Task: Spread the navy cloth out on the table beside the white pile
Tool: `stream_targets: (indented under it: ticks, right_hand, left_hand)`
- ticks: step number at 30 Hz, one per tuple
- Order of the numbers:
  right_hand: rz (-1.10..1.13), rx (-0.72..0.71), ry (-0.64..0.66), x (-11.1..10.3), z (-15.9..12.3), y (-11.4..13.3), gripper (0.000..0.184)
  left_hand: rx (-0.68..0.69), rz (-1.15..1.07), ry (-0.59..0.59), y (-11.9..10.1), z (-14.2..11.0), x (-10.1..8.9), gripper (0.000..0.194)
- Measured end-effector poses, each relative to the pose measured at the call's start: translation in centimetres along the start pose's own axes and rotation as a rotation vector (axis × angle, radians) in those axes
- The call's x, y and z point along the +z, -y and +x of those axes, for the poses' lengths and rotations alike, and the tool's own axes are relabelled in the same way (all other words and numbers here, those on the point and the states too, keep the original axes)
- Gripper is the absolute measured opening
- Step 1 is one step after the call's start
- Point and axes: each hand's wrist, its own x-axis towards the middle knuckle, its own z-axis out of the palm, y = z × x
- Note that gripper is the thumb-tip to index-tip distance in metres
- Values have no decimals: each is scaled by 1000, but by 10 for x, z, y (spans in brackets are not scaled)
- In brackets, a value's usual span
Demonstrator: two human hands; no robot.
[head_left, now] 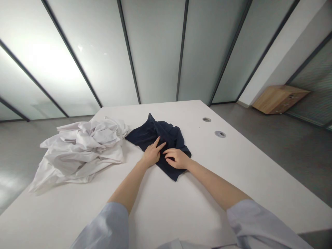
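A dark navy cloth garment lies crumpled on the white table, with one peak of fabric standing up at its far side. What kind of garment it is I cannot make out. My left hand rests on its near left part, fingers stretched out and apart over the fabric. Just to the right, my right hand lies on the near right part with bent, separated fingers touching the cloth. A small pale patch shows at the garment's far right edge.
A heap of white cloth lies on the left of the table, partly hanging over its edge. Two round cable grommets are set into the tabletop at right. Beyond stand frosted glass panels and a wooden drawer cabinet.
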Motion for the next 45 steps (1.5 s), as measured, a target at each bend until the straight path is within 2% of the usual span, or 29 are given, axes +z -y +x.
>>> stream_targets:
  ticks: [5,9,11,14,18,21,23,27,30,33,36,38,40,43,45]
  right_hand:
    - [114,122,-254,-7,-2,-6,27]
    - [67,326,-374,-9,-2,-26,34]
    - [-6,464,-297,-12,-1,-37,41]
    - [-185,634,-61,-16,-2,-48,44]
    - [-434,705,159,-20,-3,-52,57]
    - [-488,785,220,-23,-3,-53,68]
    - [-496,841,227,-26,-4,-56,71]
    - [-512,954,195,-33,-8,-66,70]
    - [-545,986,122,-36,-12,-72,66]
    - [-593,957,37,-36,-15,-74,60]
    - [-613,899,-19,-36,-16,-74,53]
    - [-587,853,-33,-36,-15,-73,51]
    - [-539,813,-24,-34,-11,-70,54]
    - [-495,806,64,-27,-2,-60,69]
    - [-504,788,149,-22,4,-49,73]
  left_hand:
    - [-7,27,45,-4,5,1,36]
    - [-18,-84,-23,-2,7,-1,27]
    - [-72,-141,-137,0,6,-4,20]
    - [-240,-163,-362,9,3,-9,13]
    - [-489,-305,-624,26,0,-15,28]
    - [-665,-414,-721,38,-2,-18,40]
    - [-746,-389,-759,46,-3,-20,44]
    - [-896,-259,-810,62,-6,-25,32]
    - [-924,-217,-791,72,-9,-26,8]
    - [-691,-175,-687,72,-8,-23,41]
    - [-392,-164,-403,60,-3,-18,49]
    - [-287,-155,-217,46,0,-14,42]
    - [-256,-101,-123,32,2,-12,37]
    - [-259,9,-40,15,1,-13,55]
    - [-217,40,24,8,1,-14,59]
